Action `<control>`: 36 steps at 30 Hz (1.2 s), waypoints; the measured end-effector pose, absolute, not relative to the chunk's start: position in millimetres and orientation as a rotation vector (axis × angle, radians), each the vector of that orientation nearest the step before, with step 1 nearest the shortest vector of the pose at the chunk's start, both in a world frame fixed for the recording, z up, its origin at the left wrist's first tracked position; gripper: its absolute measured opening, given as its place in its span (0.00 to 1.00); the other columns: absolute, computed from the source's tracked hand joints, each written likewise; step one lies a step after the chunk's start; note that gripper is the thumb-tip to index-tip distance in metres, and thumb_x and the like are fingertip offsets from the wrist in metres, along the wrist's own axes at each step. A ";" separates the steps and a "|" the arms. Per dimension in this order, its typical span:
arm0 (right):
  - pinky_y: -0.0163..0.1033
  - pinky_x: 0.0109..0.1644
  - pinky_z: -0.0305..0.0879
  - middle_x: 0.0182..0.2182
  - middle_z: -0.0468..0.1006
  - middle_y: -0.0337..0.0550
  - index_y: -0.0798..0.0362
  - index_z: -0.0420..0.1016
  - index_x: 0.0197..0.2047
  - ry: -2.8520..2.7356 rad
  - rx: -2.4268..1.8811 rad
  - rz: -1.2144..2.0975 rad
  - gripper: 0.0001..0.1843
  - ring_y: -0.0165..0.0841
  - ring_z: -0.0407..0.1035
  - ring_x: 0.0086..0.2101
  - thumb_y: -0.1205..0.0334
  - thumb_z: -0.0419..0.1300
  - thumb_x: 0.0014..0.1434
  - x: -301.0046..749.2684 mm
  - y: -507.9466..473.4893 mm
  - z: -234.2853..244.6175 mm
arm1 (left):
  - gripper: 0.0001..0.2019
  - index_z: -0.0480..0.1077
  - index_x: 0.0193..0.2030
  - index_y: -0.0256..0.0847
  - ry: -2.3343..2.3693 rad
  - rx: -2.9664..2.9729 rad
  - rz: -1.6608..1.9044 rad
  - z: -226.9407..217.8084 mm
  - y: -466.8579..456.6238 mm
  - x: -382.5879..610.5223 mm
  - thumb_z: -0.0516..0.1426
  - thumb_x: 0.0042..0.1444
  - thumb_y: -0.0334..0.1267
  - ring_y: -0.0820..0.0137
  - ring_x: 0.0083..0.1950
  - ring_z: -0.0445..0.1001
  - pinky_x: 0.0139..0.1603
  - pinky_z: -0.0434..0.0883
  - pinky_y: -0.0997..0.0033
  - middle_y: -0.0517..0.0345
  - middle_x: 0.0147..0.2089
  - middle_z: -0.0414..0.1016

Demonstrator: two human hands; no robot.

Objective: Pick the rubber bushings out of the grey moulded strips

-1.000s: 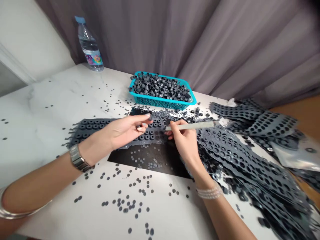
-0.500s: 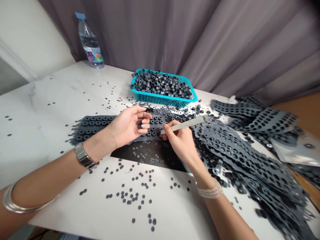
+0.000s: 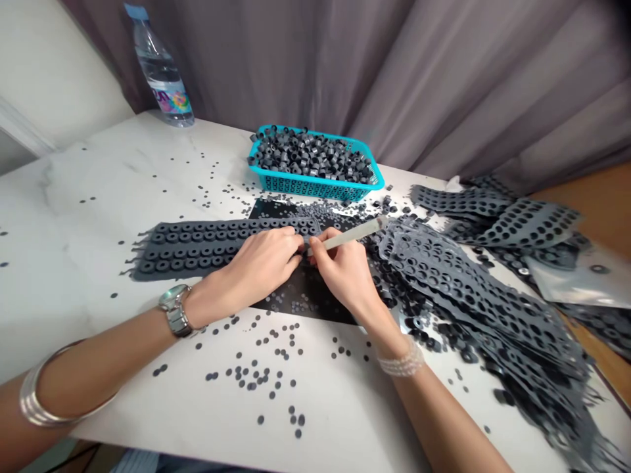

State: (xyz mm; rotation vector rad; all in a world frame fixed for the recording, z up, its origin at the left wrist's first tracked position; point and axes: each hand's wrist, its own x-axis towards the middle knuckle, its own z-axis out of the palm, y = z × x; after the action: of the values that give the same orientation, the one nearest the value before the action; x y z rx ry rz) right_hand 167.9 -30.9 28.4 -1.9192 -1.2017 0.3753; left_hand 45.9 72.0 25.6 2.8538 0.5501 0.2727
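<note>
Closed around a pale stick (image 3: pixel 357 233) near its lower end, the right hand (image 3: pixel 345 272) grips it like a pen, the far end slanting up to the right. Palm down, the left hand (image 3: pixel 254 269) has its fingertips bent close together just beside the stick's tip; what they pinch, if anything, is hidden.

Beneath everything is the white table (image 3: pixel 197 414). On its right side spreads a heap of dark sheets (image 3: pixel 473 289) full of round holes. Smaller is the long grey strip (image 3: pixel 197 246) with rows of rings, its right end under the left fingers and partly over a black mat (image 3: pixel 335 305).

With the tip so near the left fingers, a slip of the stick could jab them. Loose bits on the mat might let the strip slide if pushed, and a knock could spill the overfull basket.

That blue basket (image 3: pixel 315 179), behind the strip, is heaped with short dark tubes (image 3: pixel 315 154), some above the rim. A clear bag (image 3: pixel 579 276) lies at the right; its contents are unclear. The capped bottle (image 3: pixel 160 72) near the curtain (image 3: pixel 296 59) holds clear liquid. Smallest are the flat dark discs (image 3: pixel 261 419) strewn across the table.
</note>
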 end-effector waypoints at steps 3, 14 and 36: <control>0.35 0.29 0.54 0.19 0.71 0.37 0.50 0.64 0.25 -1.270 -1.959 0.302 0.13 0.31 0.66 0.21 0.64 0.53 0.61 164.6 -27.9 31.0 | 0.11 0.73 0.33 0.37 0.573 2.722 0.405 27.4 69.9 45.8 0.50 0.61 0.32 0.68 0.33 0.68 0.34 0.62 0.67 0.54 0.32 0.69; 0.35 0.31 0.60 0.21 0.76 0.38 0.51 0.69 0.27 -1.051 -1.845 0.447 0.15 0.33 0.71 0.24 0.53 0.55 0.62 178.2 -35.7 20.0 | 0.04 0.71 0.31 0.34 0.615 0.944 0.489 50.5 92.8 35.0 0.63 0.51 0.28 0.83 0.26 0.60 0.22 0.58 0.83 0.59 0.34 0.67; 0.37 0.33 0.67 0.22 0.78 0.39 0.49 0.68 0.27 -1.004 -1.771 0.404 0.16 0.35 0.73 0.25 0.49 0.55 0.62 185.7 -22.1 8.1 | 0.07 0.68 0.27 0.36 0.581 0.907 0.315 48.2 95.3 42.5 0.56 0.51 0.37 0.78 0.22 0.56 0.16 0.45 0.80 0.57 0.28 0.64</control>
State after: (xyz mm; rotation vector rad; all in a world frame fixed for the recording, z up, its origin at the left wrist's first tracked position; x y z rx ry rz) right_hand 185.7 -22.1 8.1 -1.7713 -1.0044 0.4036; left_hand 42.5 95.3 48.2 0.9074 0.5810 0.3153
